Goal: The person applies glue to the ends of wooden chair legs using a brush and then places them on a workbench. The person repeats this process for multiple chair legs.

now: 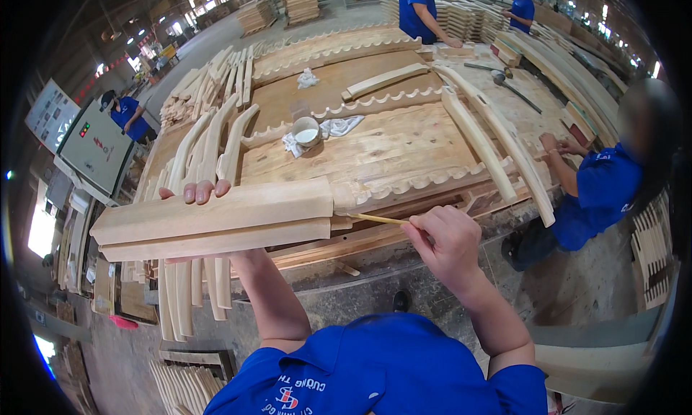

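Mid-frame, our left hand [205, 192] is gripping wood [216, 208], our right hand [450, 238] pinching a stick [380, 219] at the wood's end (seemingly underway, remainder unclear).

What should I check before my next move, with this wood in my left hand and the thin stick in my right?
1. Left hand gripping the wooden workpiece: ok, fingers over its upper edge.
2. Right hand holding the thin stick: ok, pinched near one end.
3. Stick's tip touching the workpiece: cannot tell; it overlaps the right end in view.
4. Cup opening upward: ok.
5. Bench beyond the workpiece free of loose things: not ok; the cup and a white cloth sit there.
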Available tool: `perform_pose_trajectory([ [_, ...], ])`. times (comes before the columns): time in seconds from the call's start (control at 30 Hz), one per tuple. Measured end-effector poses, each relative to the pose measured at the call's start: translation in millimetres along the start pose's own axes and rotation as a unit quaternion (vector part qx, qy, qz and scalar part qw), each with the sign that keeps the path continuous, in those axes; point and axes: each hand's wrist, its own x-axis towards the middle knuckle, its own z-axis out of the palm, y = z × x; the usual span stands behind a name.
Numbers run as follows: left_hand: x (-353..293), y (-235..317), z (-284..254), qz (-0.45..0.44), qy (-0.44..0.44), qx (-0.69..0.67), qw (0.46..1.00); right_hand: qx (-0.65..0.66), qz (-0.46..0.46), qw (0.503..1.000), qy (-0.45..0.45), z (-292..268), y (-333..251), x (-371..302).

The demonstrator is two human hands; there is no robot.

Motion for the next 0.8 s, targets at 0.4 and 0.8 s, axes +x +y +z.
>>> perform_pose_trajectory([
  [0.4, -10.7, -39.8, 2.5, -0.032, -0.004, 0.064, 0.997, -0.074, -0.062, 0.993, 0.069, -51.1, 26.9, -32.6],
  [0.8, -10.9, -342.2, 102.2, -0.360, 0.248, 0.155, 0.886, 0.132, 0.383, 0.858, 0.315, -184.7, 174.4, -164.9],
])
